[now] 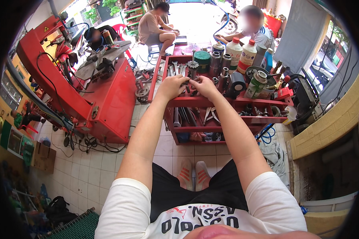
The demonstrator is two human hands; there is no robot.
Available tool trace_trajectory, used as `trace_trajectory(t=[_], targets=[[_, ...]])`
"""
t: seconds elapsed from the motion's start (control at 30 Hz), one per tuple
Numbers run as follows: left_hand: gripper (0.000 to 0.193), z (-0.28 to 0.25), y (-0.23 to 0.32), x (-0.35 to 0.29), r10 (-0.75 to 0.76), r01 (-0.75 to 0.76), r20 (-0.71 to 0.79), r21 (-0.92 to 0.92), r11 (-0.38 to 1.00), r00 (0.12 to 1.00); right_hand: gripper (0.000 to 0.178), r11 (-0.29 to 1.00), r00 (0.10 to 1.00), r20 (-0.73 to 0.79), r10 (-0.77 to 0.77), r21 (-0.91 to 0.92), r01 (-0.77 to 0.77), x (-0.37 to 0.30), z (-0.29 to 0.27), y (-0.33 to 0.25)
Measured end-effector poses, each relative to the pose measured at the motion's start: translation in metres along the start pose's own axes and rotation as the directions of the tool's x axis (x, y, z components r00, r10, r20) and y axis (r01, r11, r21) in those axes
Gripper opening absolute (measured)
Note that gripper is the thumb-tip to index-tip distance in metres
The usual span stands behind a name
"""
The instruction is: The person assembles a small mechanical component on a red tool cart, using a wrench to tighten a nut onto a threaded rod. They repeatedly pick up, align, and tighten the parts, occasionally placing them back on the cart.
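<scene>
Both my arms reach forward over the top tray of a red tool cart (195, 102). My left hand (174, 87) and my right hand (205, 87) meet at the tray's near edge, fingers curled in toward each other. Something small and dark sits between the fingertips, too small to make out. Beyond my left hand lie several wrenches (175, 68). A toothed metal sprocket (192, 65) on an upright stem stands just past the fingers. Close to my right hand are metal sockets (224, 73), and a dark green tin (202, 61) stands behind.
White bottles with red caps (248, 53), a green-and-white spray can (256, 84) and a black cylinder (238, 81) crowd the cart's right. Pliers (211, 115) lie on a lower shelf. A red tyre machine (107, 103) stands left, cables at its foot. Two people (154, 30) sit beyond the cart.
</scene>
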State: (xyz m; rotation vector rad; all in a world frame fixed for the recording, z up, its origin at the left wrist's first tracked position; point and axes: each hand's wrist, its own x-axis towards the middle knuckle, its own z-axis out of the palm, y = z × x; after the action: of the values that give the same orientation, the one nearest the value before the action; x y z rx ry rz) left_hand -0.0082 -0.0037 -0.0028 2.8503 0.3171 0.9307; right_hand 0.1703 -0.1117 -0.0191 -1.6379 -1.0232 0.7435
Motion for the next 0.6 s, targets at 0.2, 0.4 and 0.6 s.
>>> trace_trajectory(t=[0.2,0.4,0.6], targets=[[0.033,0.003,0.003,0.006,0.025,-0.025,-0.015,-0.010,1.000,1.000,0.032,0.966,0.983,-0.014,-0.183,-0.188,0.178,0.016,-0.010,0.020],[0.034,-0.002,0.002,0.000,-0.003,0.002,-0.013,-0.009,1.000,1.000,0.036,0.980,0.988,-0.024,-0.154,-0.132,0.150,-0.002,0.003,0.006],[0.035,0.001,0.005,0.005,0.011,-0.011,0.001,-0.012,1.000,1.000,0.035,0.989,0.997,0.050,-0.056,-0.137,0.063,0.017,-0.008,0.018]])
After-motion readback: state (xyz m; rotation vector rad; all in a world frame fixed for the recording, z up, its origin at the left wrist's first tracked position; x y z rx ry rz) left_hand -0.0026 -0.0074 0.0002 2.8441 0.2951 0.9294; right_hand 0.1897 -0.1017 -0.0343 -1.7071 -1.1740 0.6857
